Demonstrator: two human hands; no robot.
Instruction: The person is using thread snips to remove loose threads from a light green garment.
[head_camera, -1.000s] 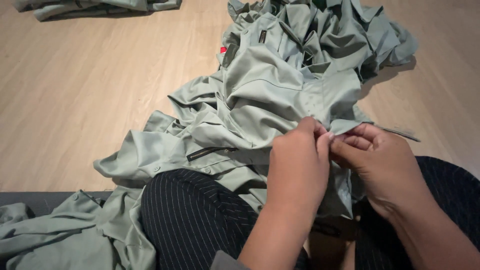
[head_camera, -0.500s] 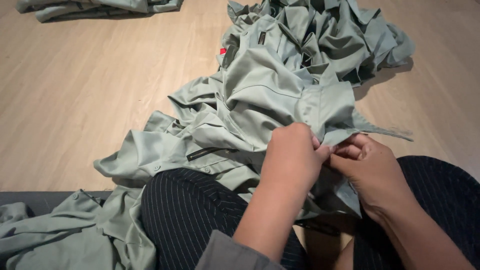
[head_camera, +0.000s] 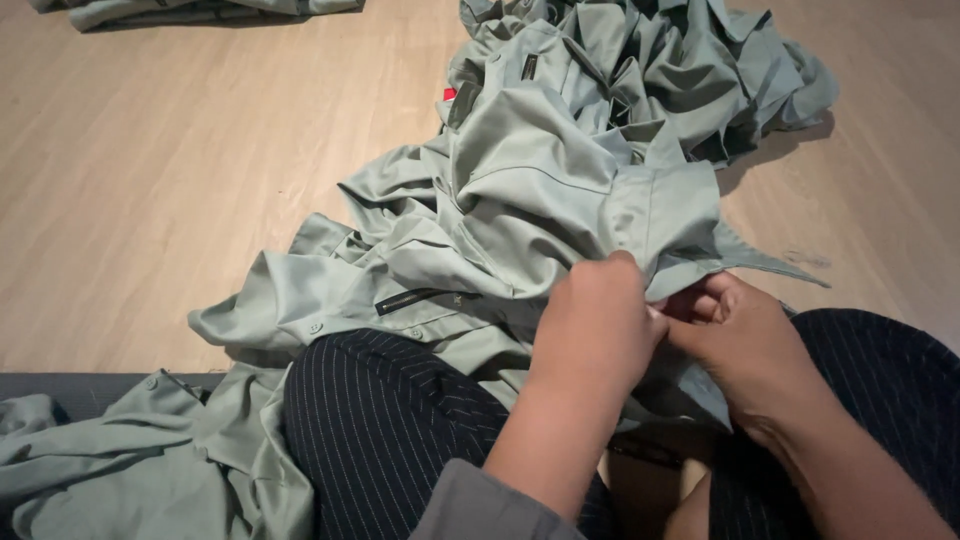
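Two hands: both of mine are closed on one edge of the grey-green shirt (head_camera: 560, 190), over my lap.
Left hand (head_camera: 595, 325): fist-like, knuckles up, fingers curled round a fold of the cloth; the fingertips themselves are hidden under the hand.
Right hand (head_camera: 735, 335): just beside the left, touching it, thumb and fingers pinching the same hem from below.
Shirt: it spreads away from my grip across the wooden floor (head_camera: 150, 170), with a pointed flap sticking out to the right of my right hand and a dark label strip (head_camera: 405, 299) left of my left hand.
Pile (head_camera: 690, 60): more garments of the same colour heaped beyond my grip, running into the shirt I hold, so I cannot tell where one ends and the next begins.
Lap: my pinstriped trousers (head_camera: 400, 430) lie under and to either side of my grip, part of the cloth draped over the left leg.
Nearer left: another crumpled garment (head_camera: 120, 470) at my left knee, well apart from my hands.
Far left: a further folded stack (head_camera: 200, 10) at the top edge.
Risk, slipping: I judge the smooth fabric could slide out of so small a pinch if the weight beyond drags on it.
Risk, tangling: a pull toward me could bring neighbouring garments along, since they overlap.
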